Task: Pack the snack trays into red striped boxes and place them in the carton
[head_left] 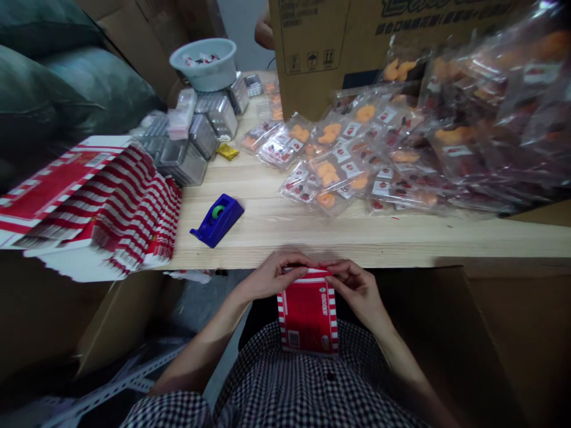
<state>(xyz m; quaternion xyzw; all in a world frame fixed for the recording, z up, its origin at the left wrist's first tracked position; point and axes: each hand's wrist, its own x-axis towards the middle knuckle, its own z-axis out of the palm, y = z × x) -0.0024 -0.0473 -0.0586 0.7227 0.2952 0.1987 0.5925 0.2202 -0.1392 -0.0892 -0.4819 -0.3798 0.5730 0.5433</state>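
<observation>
A flat red cardboard packet with red-and-white striped edges [308,318] stands upright over the person's checked lap, just below the edge of the pale wooden desk [357,238]. The left hand [270,276] and right hand [357,288] each close their grip on its top corners, fingers pinching the upper flap between them. Beyond the left grip, on the desk, lies a blue plastic tape dispenser [217,220], and farther left a fanned stack of matching striped packets [89,202]. Beyond the right grip spread clear bags of small toys [357,160].
</observation>
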